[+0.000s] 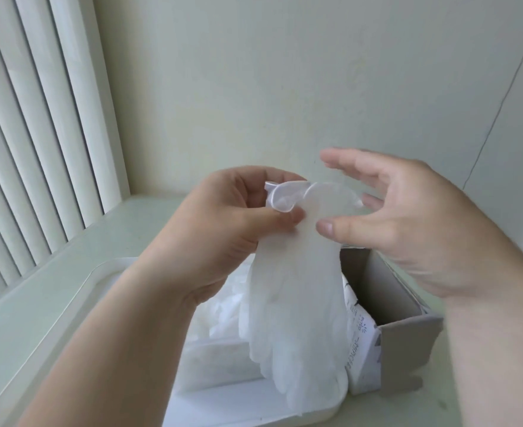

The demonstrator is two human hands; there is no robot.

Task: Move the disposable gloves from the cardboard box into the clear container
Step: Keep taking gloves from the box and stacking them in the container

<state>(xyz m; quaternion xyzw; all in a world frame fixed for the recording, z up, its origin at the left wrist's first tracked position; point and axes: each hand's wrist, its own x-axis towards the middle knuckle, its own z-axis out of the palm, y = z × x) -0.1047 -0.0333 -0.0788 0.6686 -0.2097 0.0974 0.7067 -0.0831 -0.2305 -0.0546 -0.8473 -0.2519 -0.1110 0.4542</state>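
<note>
A translucent white disposable glove (297, 303) hangs cuff-up and fingers-down in the middle of the view. My left hand (223, 229) pinches its rolled cuff between thumb and fingers. My right hand (408, 223) hovers beside the cuff with fingers spread and loosely bent; its thumb tip lies against the glove's edge. Below the glove stands the clear container (106, 272), with a heap of crumpled gloves (223, 312) inside. To its right sits the cardboard box (405, 340), open at the top with a torn flap; what is inside is hidden.
Everything stands on a pale green table (32, 303) pushed against a plain wall (254, 87). Vertical white blinds (32, 118) hang at the left. The box's loose flap sticks out toward the front right.
</note>
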